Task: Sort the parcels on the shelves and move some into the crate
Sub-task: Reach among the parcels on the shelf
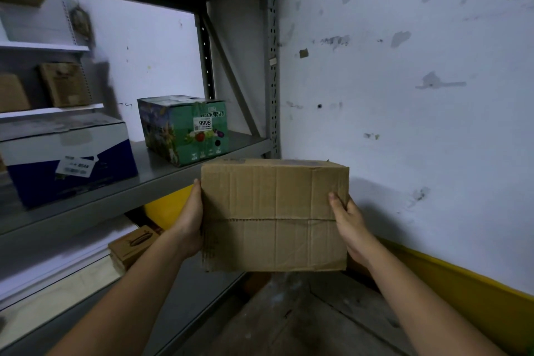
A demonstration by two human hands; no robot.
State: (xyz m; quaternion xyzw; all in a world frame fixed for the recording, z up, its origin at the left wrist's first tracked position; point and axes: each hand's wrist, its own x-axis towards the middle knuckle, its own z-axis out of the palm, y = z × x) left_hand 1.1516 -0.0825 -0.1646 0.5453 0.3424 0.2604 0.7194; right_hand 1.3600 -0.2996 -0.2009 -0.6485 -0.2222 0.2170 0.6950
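Note:
A plain brown cardboard parcel [274, 215] hangs in the air in front of me, held by both hands. My left hand [189, 224] grips its left side and my right hand [351, 230] grips its right side with the thumb on the front face. It is just off the right end of the grey metal shelf [161, 175]. A yellow crate [474, 295] lies below it along the white wall; its rim shows at lower right and again left of the parcel.
A green printed box [185, 130] with a 9998 label and a blue-and-white box [68, 159] stand on the grey shelf. A small brown carton [131, 247] lies on the shelf below. Further cartons fill the white shelves at far left. The shelf's upright post [273, 66] stands behind the parcel.

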